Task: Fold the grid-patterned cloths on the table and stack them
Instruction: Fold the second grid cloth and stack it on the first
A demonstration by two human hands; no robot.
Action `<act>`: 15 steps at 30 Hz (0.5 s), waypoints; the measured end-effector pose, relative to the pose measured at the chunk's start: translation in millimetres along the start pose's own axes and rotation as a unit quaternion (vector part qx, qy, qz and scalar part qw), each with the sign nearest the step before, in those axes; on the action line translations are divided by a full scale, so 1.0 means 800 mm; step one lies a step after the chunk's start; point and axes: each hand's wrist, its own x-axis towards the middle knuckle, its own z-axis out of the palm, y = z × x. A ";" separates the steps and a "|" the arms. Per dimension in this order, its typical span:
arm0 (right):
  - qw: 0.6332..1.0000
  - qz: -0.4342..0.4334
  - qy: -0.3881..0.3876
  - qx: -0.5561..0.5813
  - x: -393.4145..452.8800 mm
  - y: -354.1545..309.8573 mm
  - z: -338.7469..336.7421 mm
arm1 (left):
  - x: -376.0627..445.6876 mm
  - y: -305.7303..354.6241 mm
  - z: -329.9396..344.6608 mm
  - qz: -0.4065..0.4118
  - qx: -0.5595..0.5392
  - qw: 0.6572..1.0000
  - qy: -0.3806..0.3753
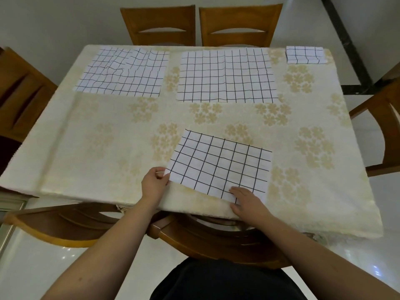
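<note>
At the far left of the table (65,148) lies a rumpled cloth (123,72), spread open and full of wrinkles. It waits there, I'd guess, out of the way until its turn comes. Next to it, well apart from the near edge, a flat cloth (226,76) is laid out smoother, also unfolded. Both sit at the far side, which leaves the near half free as a working space.

Nearer, the left hand (154,180) pinches the near-left corner of the near cloth (220,165) between thumb and fingers. That corner looks slightly lifted, probably so it can be carried across for the next fold. This cloth lies askew to the table edge and appears already halved, since it shows fewer squares than the two open ones, though I cannot be certain from here.

The right hand (246,201) lies flat with fingers straight, pressing the near edge of the same cloth against the tablecloth close to the table's lip. That reads as an anchor, keeping the fabric from sliding while the other hand moves its corner.

At the far right corner sits the stack (305,55), a small folded bundle, tucked where it will not get knocked. How many cloths it holds I cannot tell. Wooden chairs (160,24) ring the table.
</note>
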 end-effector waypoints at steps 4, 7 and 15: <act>1.000 -0.007 -0.001 -0.019 -0.003 0.003 0.001 | 0.010 -0.011 -0.012 0.003 0.047 0.999 -0.016; 1.000 -0.010 0.005 -0.029 -0.003 0.003 0.001 | 0.019 -0.024 -0.023 -0.012 0.068 0.998 -0.001; 0.999 0.008 0.017 -0.043 -0.001 -0.007 0.003 | 0.027 -0.035 -0.022 -0.019 0.081 0.986 -0.143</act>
